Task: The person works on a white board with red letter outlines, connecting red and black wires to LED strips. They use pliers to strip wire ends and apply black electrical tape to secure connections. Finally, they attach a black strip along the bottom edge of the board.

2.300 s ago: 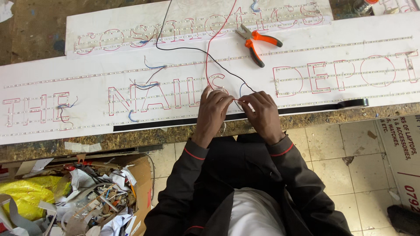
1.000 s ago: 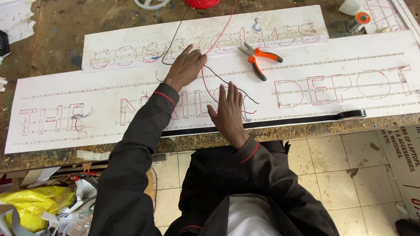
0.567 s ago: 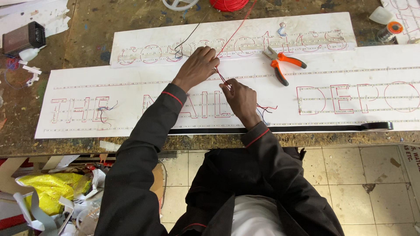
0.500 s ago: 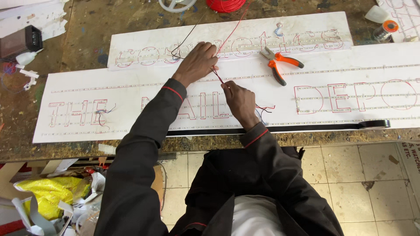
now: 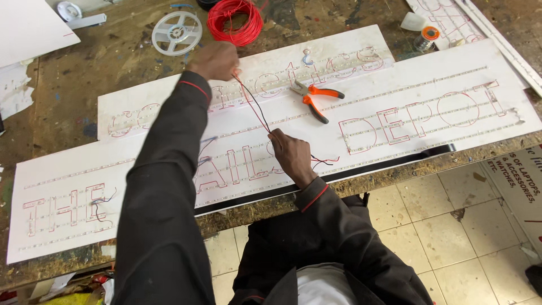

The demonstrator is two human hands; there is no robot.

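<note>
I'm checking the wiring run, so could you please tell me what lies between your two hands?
In the head view, a taut red and black wire pair spans from the left hand to the right hand, over the white sign panel.

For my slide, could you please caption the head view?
Both hands, left and right, stretch red-and-black wires over a white sign panel.

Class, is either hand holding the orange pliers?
No. The pliers lie untouched on the white board; both hands grip wires.
</note>
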